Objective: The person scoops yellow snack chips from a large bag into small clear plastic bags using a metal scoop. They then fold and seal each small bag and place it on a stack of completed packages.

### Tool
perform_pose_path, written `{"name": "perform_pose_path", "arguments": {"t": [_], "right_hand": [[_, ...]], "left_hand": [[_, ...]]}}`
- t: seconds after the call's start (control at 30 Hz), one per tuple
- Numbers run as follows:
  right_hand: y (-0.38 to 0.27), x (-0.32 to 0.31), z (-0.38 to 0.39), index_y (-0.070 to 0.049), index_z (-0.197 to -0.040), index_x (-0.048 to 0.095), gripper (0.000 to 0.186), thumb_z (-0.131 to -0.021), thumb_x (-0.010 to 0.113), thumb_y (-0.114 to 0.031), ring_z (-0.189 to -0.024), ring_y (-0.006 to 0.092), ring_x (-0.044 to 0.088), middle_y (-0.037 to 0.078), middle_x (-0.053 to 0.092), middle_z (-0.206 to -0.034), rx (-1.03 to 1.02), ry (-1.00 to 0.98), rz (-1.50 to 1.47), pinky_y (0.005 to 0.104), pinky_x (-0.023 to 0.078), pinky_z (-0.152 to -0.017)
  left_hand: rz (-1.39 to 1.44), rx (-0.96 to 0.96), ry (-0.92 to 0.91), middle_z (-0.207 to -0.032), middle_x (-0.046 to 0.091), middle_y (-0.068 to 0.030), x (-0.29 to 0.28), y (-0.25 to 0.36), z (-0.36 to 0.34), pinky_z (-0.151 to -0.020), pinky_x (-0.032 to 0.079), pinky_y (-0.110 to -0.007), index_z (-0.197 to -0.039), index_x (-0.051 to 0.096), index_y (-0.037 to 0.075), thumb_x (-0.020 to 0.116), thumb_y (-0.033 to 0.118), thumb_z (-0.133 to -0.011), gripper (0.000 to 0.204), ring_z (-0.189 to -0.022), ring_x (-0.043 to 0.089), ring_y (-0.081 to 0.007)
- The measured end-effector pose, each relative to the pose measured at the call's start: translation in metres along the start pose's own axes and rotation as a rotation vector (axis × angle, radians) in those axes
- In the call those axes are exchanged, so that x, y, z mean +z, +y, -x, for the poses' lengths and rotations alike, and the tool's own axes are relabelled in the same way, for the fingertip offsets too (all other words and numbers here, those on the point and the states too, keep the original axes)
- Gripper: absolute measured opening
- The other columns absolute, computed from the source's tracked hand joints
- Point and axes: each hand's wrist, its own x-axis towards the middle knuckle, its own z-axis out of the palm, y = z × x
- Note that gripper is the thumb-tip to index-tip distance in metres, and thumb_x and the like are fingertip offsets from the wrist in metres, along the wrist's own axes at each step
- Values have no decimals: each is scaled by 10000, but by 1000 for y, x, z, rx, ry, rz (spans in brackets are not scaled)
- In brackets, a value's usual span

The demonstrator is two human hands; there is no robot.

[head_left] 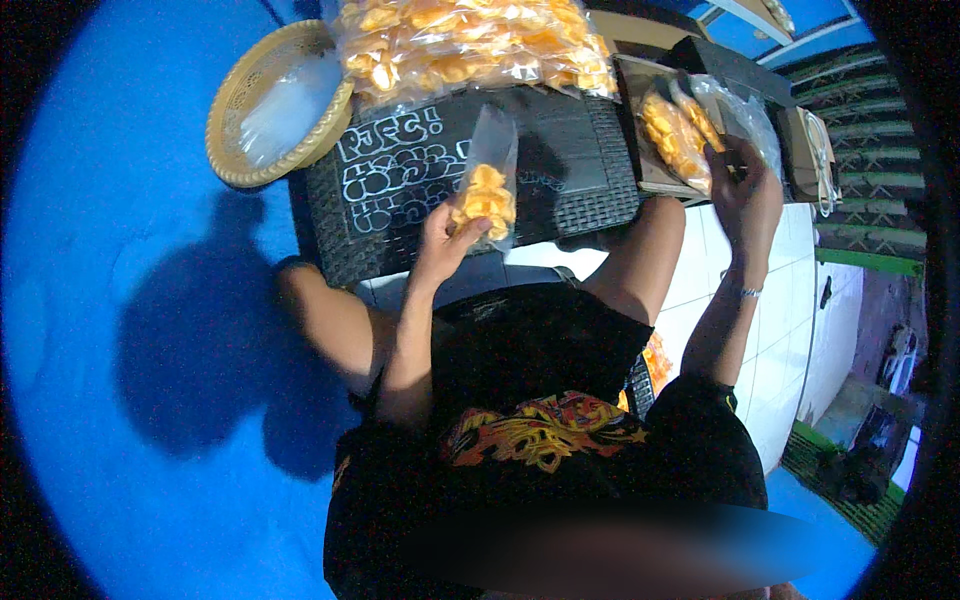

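Note:
A narrow clear plastic bag with yellow-orange snack pieces in its lower part is held upright by my left hand, thumb across its front. At the right, my right hand has its fingers bent at filled snack bags lying on a light board or box. Exactly what those fingers grip is hard to make out. Behind the held bag is a black woven-pattern table with white outlined markings, and a large heap of filled snack bags lies along its far side.
A round woven basket holds clear plastic at upper left. A brown box with a pale cord stands at far right. My legs flank the table's near edge. Blue surfaces, white tiles and a metal gate surround me.

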Motion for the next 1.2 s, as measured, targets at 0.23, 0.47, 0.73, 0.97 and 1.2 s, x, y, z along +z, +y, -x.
{"name": "perform_pose_path", "arguments": {"t": [0.23,0.47,0.73,0.97,1.2], "right_hand": [[125,38,-38,-71,-957,695,392,-777,660,-418,-875,366,661,184,685,-921,359,-157,462,441,523,-750],[175,81,-63,-89,-957,695,347,-766,673,-378,-892,346,665,169,689,-942,221,-272,570,430,527,-756],[201,92,-71,-47,-911,684,317,-730,671,-307,-872,363,668,207,679,-932,284,-347,438,452,536,-737],[201,106,-60,-47,-916,672,254,-737,597,-210,-851,368,667,198,680,-901,245,-270,483,459,533,-726],[176,74,-51,-139,-904,726,246,-786,601,-314,-846,357,670,179,688,-892,404,-170,481,438,537,-744]], "left_hand": [[188,-16,45,-1095,583,-81,8,8,-1,-714,567,-287,-1213,456,39,616,110,-906,353,-956,608,-137],[166,7,77,-1114,589,-81,3,6,7,-768,548,-298,-1255,454,5,625,205,-912,432,-959,603,-143],[88,-15,61,-1067,612,-57,-3,-7,2,-782,496,-264,-1222,513,-2,601,313,-934,436,-915,595,-116],[260,-53,64,-1112,587,-90,2,-2,-1,-671,580,-296,-1311,454,30,586,291,-938,473,-921,611,-149],[192,-36,61,-1103,605,-90,2,-1,-3,-645,577,-277,-1288,455,8,661,175,-887,480,-917,629,-150]]}}
